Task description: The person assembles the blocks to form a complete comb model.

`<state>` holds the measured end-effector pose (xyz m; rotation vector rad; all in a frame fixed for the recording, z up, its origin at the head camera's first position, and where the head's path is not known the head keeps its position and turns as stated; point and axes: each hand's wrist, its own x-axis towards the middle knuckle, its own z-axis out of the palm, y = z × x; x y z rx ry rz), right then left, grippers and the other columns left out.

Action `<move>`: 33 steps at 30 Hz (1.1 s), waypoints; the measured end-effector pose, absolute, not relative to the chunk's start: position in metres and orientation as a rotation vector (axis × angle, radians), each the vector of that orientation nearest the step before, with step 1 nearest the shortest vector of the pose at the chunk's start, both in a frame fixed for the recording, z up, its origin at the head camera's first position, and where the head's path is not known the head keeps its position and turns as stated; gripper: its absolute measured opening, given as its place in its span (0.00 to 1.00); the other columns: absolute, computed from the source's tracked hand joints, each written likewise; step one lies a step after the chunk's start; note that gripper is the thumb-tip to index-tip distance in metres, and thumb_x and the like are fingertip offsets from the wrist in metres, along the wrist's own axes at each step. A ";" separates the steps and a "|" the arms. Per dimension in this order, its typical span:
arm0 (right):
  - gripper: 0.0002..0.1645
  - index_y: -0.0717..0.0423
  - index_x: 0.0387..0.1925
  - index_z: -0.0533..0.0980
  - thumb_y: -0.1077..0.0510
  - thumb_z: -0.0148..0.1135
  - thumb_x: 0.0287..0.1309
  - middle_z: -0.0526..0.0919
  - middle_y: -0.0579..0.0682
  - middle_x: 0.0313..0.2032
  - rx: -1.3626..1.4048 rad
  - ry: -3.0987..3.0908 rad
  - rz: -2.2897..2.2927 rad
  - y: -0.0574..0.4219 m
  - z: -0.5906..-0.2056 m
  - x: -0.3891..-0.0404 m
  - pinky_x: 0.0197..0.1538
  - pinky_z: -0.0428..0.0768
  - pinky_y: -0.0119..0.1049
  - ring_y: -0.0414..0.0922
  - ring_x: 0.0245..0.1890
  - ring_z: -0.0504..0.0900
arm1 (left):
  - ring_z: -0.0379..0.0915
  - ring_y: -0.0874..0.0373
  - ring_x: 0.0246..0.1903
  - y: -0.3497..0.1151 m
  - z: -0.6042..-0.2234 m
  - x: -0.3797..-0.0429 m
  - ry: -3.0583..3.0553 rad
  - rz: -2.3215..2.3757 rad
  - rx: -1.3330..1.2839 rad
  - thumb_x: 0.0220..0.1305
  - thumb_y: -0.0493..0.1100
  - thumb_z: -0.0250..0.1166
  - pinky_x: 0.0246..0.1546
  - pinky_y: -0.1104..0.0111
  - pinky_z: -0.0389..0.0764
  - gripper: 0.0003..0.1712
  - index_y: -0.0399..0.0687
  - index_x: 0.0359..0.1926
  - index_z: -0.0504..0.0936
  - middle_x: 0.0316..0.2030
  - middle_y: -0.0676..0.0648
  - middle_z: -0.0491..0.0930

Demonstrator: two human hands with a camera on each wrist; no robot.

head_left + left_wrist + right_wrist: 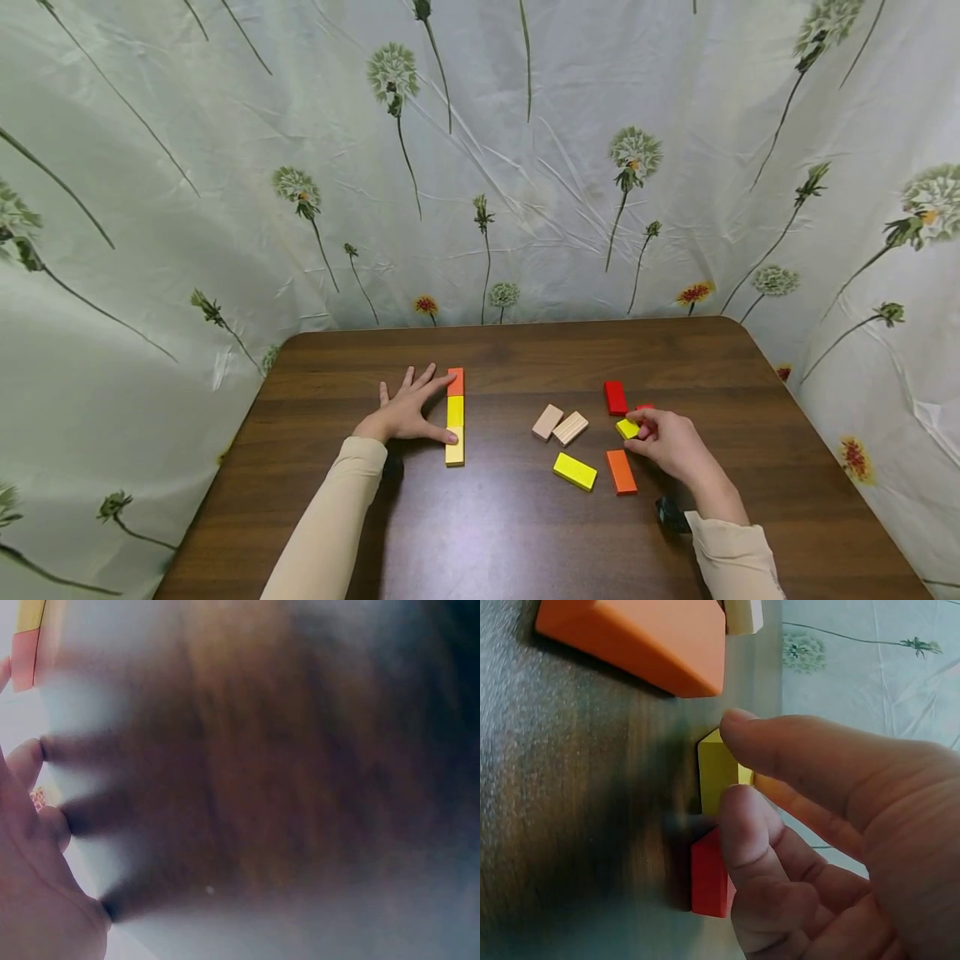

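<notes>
Dark wood worktop [525, 354] before a pale flowered curtain [540, 250]
In the head view, the creased, shiny curtain sweeps from nine o'clock through twelve to three, printed with green stems, a dandelion head [393, 75] near eleven and an orange-red flower [857, 460] near four; the worktop's rounded far corners sit around nine and three, and a soft patch of light [450, 533] gleams at six.

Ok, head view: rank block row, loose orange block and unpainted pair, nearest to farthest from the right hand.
1. Loose orange block, left of the right hand
2. Unpainted pair, farther left
3. Block row, leftmost, at the left hand
</notes>
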<state>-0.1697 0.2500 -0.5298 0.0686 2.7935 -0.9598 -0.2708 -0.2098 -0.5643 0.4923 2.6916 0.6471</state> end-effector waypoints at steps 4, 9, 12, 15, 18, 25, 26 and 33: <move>0.30 0.66 0.61 0.80 0.60 0.78 0.61 0.81 0.52 0.34 0.074 2.797 -0.951 0.249 -0.529 -0.170 0.35 0.75 0.34 0.46 0.33 0.75 | 0.22 0.32 0.86 -0.211 -0.569 -0.274 2.692 0.639 0.484 0.35 0.86 0.77 0.70 0.20 0.17 0.76 0.80 0.85 0.54 0.89 0.50 0.37; 0.31 0.67 0.63 0.80 0.61 0.78 0.60 0.82 0.51 0.33 0.027 2.815 -0.920 0.250 -0.528 -0.169 0.34 0.75 0.33 0.45 0.32 0.75 | 0.21 0.35 0.87 -0.210 -0.567 -0.274 2.684 0.643 0.464 0.37 0.85 0.77 0.71 0.22 0.16 0.75 0.81 0.85 0.53 0.89 0.54 0.35; 0.26 0.66 0.58 0.84 0.62 0.78 0.59 0.82 0.49 0.31 -0.025 2.835 -0.915 0.250 -0.528 -0.169 0.33 0.74 0.32 0.44 0.31 0.75 | 0.21 0.34 0.87 -0.210 -0.566 -0.272 2.686 0.649 0.468 0.37 0.85 0.77 0.71 0.22 0.16 0.74 0.81 0.85 0.53 0.89 0.53 0.35; 0.22 0.65 0.54 0.85 0.63 0.78 0.58 0.81 0.48 0.29 -0.058 2.851 -0.924 0.250 -0.529 -0.168 0.33 0.73 0.32 0.43 0.30 0.75 | 0.21 0.34 0.87 -0.210 -0.566 -0.271 2.689 0.650 0.471 0.37 0.85 0.78 0.71 0.22 0.15 0.75 0.80 0.85 0.54 0.89 0.52 0.36; 0.21 0.65 0.52 0.85 0.62 0.78 0.58 0.79 0.47 0.28 -0.053 2.851 -0.923 0.249 -0.529 -0.167 0.32 0.71 0.32 0.43 0.29 0.74 | 0.21 0.34 0.87 -0.211 -0.567 -0.271 2.689 0.648 0.468 0.37 0.85 0.78 0.71 0.22 0.15 0.75 0.80 0.85 0.53 0.89 0.53 0.35; 0.22 0.65 0.52 0.84 0.60 0.80 0.58 0.78 0.48 0.29 0.005 2.842 -0.892 0.246 -0.531 -0.168 0.31 0.71 0.32 0.44 0.29 0.72 | 0.22 0.34 0.87 -0.210 -0.566 -0.270 2.696 0.644 0.471 0.37 0.86 0.77 0.71 0.22 0.16 0.74 0.80 0.85 0.54 0.89 0.52 0.36; 0.22 0.65 0.52 0.84 0.60 0.80 0.58 0.78 0.48 0.29 0.001 2.847 -0.891 0.246 -0.531 -0.168 0.32 0.71 0.32 0.44 0.29 0.73 | 0.22 0.33 0.87 -0.210 -0.565 -0.269 2.701 0.636 0.473 0.38 0.85 0.77 0.71 0.21 0.17 0.74 0.79 0.85 0.54 0.89 0.51 0.37; 0.22 0.65 0.53 0.85 0.63 0.81 0.57 0.82 0.50 0.33 -0.030 2.869 -0.892 0.245 -0.533 -0.166 0.38 0.80 0.35 0.44 0.33 0.77 | 0.27 0.30 0.86 -0.206 -0.555 -0.264 2.745 0.569 0.497 0.43 0.81 0.79 0.70 0.17 0.24 0.70 0.78 0.85 0.56 0.89 0.47 0.41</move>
